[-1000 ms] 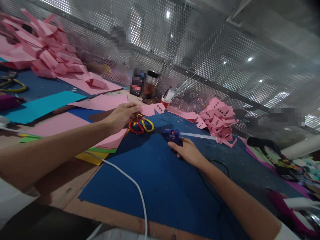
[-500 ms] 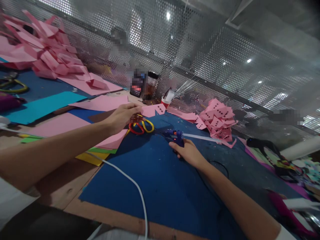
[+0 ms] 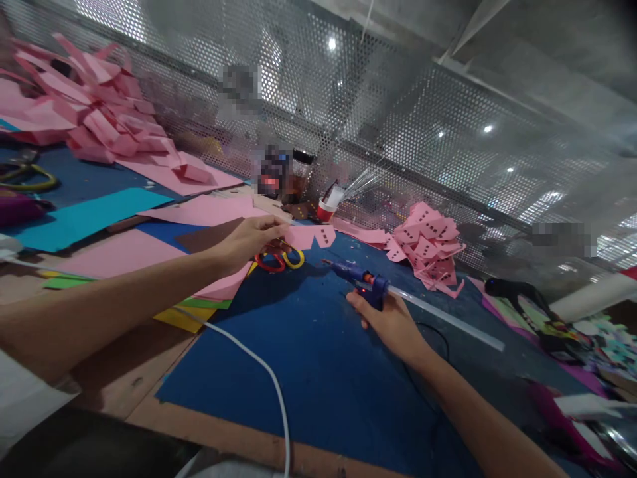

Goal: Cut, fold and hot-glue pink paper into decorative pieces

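Between the fingertips of my left hand [image 3: 253, 240] is a pink paper cutout [image 3: 306, 236] with a notch in its lower edge and small dark squares at its right end. Scissors [image 3: 293, 257] with red and yellow handles show just beneath that hand; whether the fingers touch them I cannot tell. My right hand [image 3: 391, 325] is wrapped round the handle of a blue glue gun [image 3: 365, 282]. Its nozzle points left toward the cutout, apart from it. A long clear glue stick [image 3: 448, 318] sticks out of the gun's back.
Dotted pink cutouts [image 3: 428, 245] are heaped at the back right, folded pink strips [image 3: 107, 123] at the back left. A red and white cup [image 3: 326, 209] stands near the mesh wall. A white cable [image 3: 259, 355] crosses the blue sheet [image 3: 269, 398]; coloured papers [image 3: 114, 259] lie left.
The glue gun has come closer to me and tilted, its nozzle now rising to the left and its glue stick sloping down right. The pink cutout has dropped slightly and turned more level.
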Motion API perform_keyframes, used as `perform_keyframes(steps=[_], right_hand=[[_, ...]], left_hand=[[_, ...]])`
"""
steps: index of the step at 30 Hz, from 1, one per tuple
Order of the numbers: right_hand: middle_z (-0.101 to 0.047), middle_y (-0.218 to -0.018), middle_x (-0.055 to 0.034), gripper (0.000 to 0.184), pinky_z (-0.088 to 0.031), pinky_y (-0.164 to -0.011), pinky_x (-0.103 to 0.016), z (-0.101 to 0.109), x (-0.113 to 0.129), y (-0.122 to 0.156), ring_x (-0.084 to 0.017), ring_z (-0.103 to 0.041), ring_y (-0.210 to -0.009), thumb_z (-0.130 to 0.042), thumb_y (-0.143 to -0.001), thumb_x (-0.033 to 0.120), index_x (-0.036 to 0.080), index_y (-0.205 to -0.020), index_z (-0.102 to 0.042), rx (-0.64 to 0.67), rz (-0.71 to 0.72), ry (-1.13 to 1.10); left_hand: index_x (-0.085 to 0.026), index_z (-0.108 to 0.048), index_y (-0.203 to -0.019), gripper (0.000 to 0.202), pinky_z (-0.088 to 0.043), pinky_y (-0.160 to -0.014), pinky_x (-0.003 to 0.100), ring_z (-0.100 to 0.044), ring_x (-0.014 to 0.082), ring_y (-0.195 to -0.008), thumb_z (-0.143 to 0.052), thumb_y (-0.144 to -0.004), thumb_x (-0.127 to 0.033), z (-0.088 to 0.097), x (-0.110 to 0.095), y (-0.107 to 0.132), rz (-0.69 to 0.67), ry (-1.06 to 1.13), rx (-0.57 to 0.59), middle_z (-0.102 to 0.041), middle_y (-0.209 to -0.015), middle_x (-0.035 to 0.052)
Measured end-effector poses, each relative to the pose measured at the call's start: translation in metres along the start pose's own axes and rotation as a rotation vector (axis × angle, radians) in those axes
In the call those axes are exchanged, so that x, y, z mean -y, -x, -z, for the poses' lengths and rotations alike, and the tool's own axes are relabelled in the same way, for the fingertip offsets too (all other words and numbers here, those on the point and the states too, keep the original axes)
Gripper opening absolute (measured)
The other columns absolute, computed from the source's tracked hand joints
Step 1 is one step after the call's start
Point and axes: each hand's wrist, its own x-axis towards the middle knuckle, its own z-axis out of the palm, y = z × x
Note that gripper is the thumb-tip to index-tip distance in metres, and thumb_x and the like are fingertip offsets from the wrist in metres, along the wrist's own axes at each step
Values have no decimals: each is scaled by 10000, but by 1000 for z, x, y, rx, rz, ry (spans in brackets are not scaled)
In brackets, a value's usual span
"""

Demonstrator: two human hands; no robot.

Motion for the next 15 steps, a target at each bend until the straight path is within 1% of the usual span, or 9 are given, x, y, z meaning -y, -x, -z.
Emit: perform_keyframes(steps=[3, 6, 10, 12, 15], right_hand=[[-578, -615, 15, 436, -450, -583, -262, -1, 3, 10, -152, -576, -588, -530, -855, 619, 201, -922, -637, -45, 39, -3], [-578, -636, 7, 398, -443, -569, -251, -3, 5, 16, -146, -565, -593, -535, -869, 590, 204, -866, -632, -64, 104, -12], [-573, -659, 9, 345, -426, -567, -237, -4, 7, 19, -133, -544, -594, -561, -872, 550, 210, -852, -617, -90, 160, -2], [-567, -676, 12, 323, -406, -556, -229, -4, 10, 20, -126, -526, -594, -560, -878, 532, 212, -862, -603, -85, 178, 11], [-559, -702, 17, 284, -378, -552, -222, -3, 16, 22, -118, -498, -604, -553, -890, 492, 210, -878, -587, -90, 222, 38]], left_hand=[[-178, -604, -898, 290, -537, -697, 272, -698, 171, -768, -706, -782, -423, -5, -1, 5, -1, -26, 51, -671, -817, 16], [-192, -591, -914, 292, -543, -664, 276, -708, 187, -769, -694, -791, -436, -11, -2, 10, 21, -46, 101, -688, -815, 25], [-207, -589, -926, 272, -515, -618, 237, -706, 172, -745, -670, -810, -440, -16, -6, 14, 45, -105, 157, -711, -807, 33], [-210, -589, -926, 262, -501, -618, 225, -701, 162, -736, -654, -822, -441, -17, -6, 16, 45, -133, 178, -716, -794, 32], [-212, -587, -940, 252, -506, -662, 236, -695, 159, -752, -630, -840, -440, -16, -6, 17, 23, -149, 231, -725, -814, 35]])
